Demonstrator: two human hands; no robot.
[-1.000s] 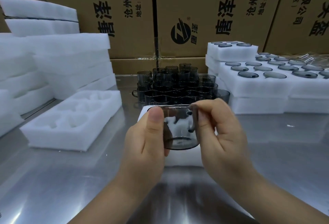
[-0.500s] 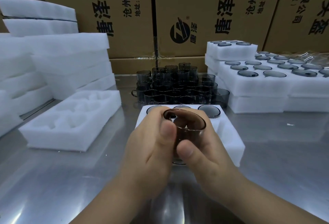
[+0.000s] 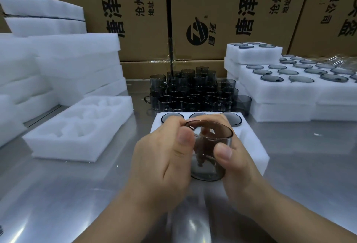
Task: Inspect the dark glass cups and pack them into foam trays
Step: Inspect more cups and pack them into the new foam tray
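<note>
A dark glass cup [image 3: 209,151] stands upright between my two hands, mouth up, just above the near part of a white foam tray [image 3: 253,146]. My left hand [image 3: 164,157] grips its left side, thumb against the wall near the rim. My right hand [image 3: 237,163] holds its right side, thumb pressed on the front wall. Three cups sit in the tray's far row, among them one at the right [image 3: 232,118]. Behind the tray stands a cluster of several loose dark cups [image 3: 193,92].
An unfilled foam tray [image 3: 77,128] lies at left on the steel table [image 3: 58,194], with stacked foam sheets [image 3: 63,68] behind it. Filled foam trays [image 3: 289,86] are stacked at right. Cardboard boxes [image 3: 222,10] wall off the back.
The cup was held on its side at eye level a second ago; it has since been turned mouth up and lowered toward the tray. Both hands kept hold of it.
</note>
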